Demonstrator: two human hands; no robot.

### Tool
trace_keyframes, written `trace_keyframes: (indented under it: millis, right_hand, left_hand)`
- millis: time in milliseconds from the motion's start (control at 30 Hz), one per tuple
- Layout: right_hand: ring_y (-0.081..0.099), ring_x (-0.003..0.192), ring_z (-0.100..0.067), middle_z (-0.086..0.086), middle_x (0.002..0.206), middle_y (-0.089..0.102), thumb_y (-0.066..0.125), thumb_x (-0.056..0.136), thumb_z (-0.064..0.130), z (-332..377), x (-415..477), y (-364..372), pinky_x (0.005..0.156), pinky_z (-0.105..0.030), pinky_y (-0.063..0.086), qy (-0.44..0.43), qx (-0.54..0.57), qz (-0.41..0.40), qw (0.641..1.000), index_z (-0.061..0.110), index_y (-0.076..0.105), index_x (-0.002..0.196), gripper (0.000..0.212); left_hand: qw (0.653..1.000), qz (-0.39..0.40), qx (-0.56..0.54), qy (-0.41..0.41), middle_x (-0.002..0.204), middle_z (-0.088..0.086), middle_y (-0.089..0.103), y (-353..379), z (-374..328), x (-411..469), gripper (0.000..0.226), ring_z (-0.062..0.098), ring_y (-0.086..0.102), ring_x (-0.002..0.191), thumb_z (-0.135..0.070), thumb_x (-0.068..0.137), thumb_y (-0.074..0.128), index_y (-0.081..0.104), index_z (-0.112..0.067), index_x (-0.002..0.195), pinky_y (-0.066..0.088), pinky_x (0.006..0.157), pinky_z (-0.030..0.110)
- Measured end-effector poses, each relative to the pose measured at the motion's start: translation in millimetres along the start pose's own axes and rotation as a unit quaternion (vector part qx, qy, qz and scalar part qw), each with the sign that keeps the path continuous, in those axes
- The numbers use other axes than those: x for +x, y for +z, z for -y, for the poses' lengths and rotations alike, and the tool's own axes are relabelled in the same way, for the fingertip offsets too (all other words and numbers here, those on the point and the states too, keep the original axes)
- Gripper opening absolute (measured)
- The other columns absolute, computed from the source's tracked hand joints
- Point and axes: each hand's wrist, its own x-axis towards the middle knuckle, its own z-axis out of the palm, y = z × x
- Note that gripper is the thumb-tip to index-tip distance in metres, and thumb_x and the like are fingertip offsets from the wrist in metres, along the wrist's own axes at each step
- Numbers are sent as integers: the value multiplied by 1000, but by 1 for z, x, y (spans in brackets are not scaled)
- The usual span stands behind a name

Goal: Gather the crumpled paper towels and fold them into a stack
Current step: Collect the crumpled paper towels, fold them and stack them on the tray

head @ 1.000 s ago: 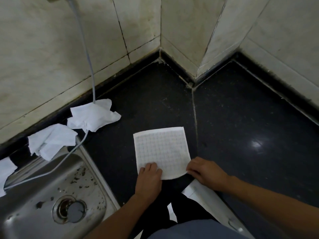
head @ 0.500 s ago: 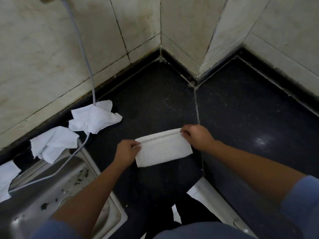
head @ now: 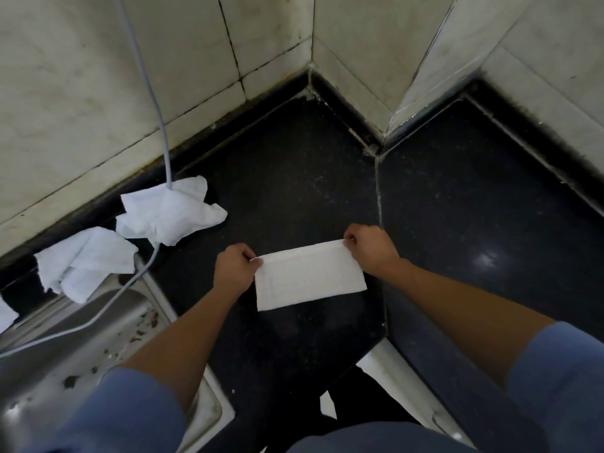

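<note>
A folded paper towel [head: 310,279] is held low over the black countertop [head: 294,165], pinched at its two far corners. The left corner is taken between thumb and curled fingers of the left hand [head: 233,269], and the right corner likewise by the right hand [head: 371,251]. Nothing else is held by either hand. The towel's long axis runs left to right, with the right end set slightly farther. Whether its near edge rests on the stone cannot be told.

A further fold is judged to be next, with one short end brought over the other. Open dark surface is available beyond the towel and to its right.

The towels not yet folded lie to the far left. One crumpled towel [head: 166,214] has a grey hose [head: 160,103] draped across it. A second crumpled towel [head: 85,263] overhangs the rim of the steel sink [head: 49,371], and a third towel [head: 6,313] is cut off at the left edge. The left hand is the nearer to all three. The hose may snag when the first is lifted.
</note>
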Motion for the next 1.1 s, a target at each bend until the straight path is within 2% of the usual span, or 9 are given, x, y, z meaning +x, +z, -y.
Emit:
trace_keyframes:
  millis: [100,200,267,333,567,667,800,1000,1100]
  right_hand:
    - [59,97,-26,-7,111,58,53,95,25,-5,-8,-2,81,-39,50,-1,-16,-28,999,15,59,116,24]
    - [59,91,-26,-7,102,58,61,90,18,-2,-28,2,67,-37,51,-115,-54,-103,987,14,64,106,17]
    - [61,83,-28,-8,94,59,63,85,12,0,-45,17,59,-37,52,-205,-93,-46,973,13,66,96,11]
    - [61,84,-28,-7,95,59,57,89,12,-8,-60,30,63,-40,52,-212,-113,30,970,13,65,97,11]
    - [61,91,-22,-5,105,59,51,95,17,-47,-79,20,78,-33,49,-119,-96,43,987,15,68,105,20]
    - [61,91,-21,-3,105,59,52,95,25,-33,-72,12,75,-29,46,-65,-64,19,996,15,66,105,19]
    - [61,94,-23,-5,108,61,63,89,34,-7,-52,5,76,-32,48,51,8,-26,998,15,57,115,33]
    - [63,94,-26,-14,110,66,68,82,20,10,-31,-6,78,-33,52,203,112,32,972,5,63,110,32]
    - [64,85,-27,-17,99,67,70,79,9,19,-29,-18,75,-40,56,269,297,47,915,0,63,93,18]
  left_hand:
    - [998,-48,44,19,85,4,65,-1,-5,-12,18,22,63,79,-26,82,71,60,-16,93,52,73,35]
    - [982,-77,91,144,92,2,57,5,-11,-40,12,20,57,77,-18,85,66,60,-15,95,43,65,30]
    - [961,-47,146,229,87,4,58,17,-4,-60,4,25,59,72,-14,83,65,61,-14,86,46,59,32]
    - [952,-19,180,246,83,5,58,27,14,-72,6,27,60,70,-13,83,64,60,-12,79,46,55,33]
    - [938,-59,227,255,92,3,52,26,55,-80,18,20,54,79,-24,78,75,61,-14,82,47,46,30]
    - [908,-89,264,313,114,10,55,21,49,-75,23,28,53,98,-24,76,76,67,-12,94,54,66,40]
    - [884,-13,344,318,140,11,50,13,43,-61,57,34,46,128,-38,72,78,63,-17,122,48,93,48]
    - [899,29,338,278,160,2,13,6,32,-63,67,24,9,147,-47,90,54,30,-23,148,17,115,43]
    - [918,-2,300,258,158,2,17,-1,39,-73,67,23,12,146,-46,90,54,29,-24,148,18,115,41]
